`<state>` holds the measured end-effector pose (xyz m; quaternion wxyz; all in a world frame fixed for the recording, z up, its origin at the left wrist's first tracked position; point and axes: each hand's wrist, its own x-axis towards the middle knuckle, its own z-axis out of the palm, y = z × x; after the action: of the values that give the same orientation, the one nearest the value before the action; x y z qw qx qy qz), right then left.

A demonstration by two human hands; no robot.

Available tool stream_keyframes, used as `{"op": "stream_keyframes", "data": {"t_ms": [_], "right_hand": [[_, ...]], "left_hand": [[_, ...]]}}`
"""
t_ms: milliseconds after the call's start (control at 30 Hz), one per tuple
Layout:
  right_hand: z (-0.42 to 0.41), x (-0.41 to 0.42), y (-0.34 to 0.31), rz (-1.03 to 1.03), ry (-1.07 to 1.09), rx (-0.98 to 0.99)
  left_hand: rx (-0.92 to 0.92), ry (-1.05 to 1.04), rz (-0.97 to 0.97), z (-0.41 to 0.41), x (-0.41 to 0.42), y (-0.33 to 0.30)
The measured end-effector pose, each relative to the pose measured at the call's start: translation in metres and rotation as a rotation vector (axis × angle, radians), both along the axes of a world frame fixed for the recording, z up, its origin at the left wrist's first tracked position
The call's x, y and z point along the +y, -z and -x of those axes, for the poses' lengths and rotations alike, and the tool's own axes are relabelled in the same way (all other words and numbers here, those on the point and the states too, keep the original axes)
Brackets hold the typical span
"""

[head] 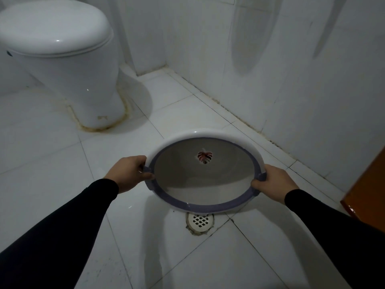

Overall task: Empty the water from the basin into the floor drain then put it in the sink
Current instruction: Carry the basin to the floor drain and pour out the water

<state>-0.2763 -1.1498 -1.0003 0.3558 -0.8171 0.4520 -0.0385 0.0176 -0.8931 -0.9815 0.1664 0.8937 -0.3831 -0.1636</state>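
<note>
A round white basin with a purple-grey rim and a red leaf print inside is held just above the tiled floor, tipped toward me. My left hand grips its left rim and my right hand grips its right rim. Its near edge hangs right over the white round floor drain, partly covering the grate's far side. A wet sheen shows on the tiles around the drain. No standing water is visible inside the basin. The sink is out of view.
A white toilet with its lid shut stands at the back left. Tiled walls run along the back and right. An orange-brown wooden edge juts in at the right, close to my right arm.
</note>
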Motion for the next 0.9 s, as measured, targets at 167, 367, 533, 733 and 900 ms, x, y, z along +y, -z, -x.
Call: {"op": "stream_keyframes", "data": {"t_ms": [167, 367, 533, 733, 900], "right_hand": [[0.0007, 0.0011, -0.0024, 0.005, -0.013, 0.023], [0.0005, 0.0024, -0.0028, 0.001, 0.004, -0.001], [0.0022, 0.0005, -0.0009, 0.015, -0.002, 0.024], [0.0031, -0.0005, 0.0013, 0.015, 0.006, 0.038], [0.0035, 0.0006, -0.0006, 0.017, 0.008, 0.044]], "left_hand": [[0.0, 0.019, 0.004, -0.001, -0.0003, 0.0006], [0.004, 0.027, 0.009, -0.002, 0.0004, 0.0009], [0.0, 0.038, 0.018, -0.0033, 0.0009, 0.0021], [-0.042, 0.06, -0.009, -0.0046, -0.0001, 0.0033], [-0.061, 0.079, -0.024, -0.0039, 0.0001, 0.0033]]}}
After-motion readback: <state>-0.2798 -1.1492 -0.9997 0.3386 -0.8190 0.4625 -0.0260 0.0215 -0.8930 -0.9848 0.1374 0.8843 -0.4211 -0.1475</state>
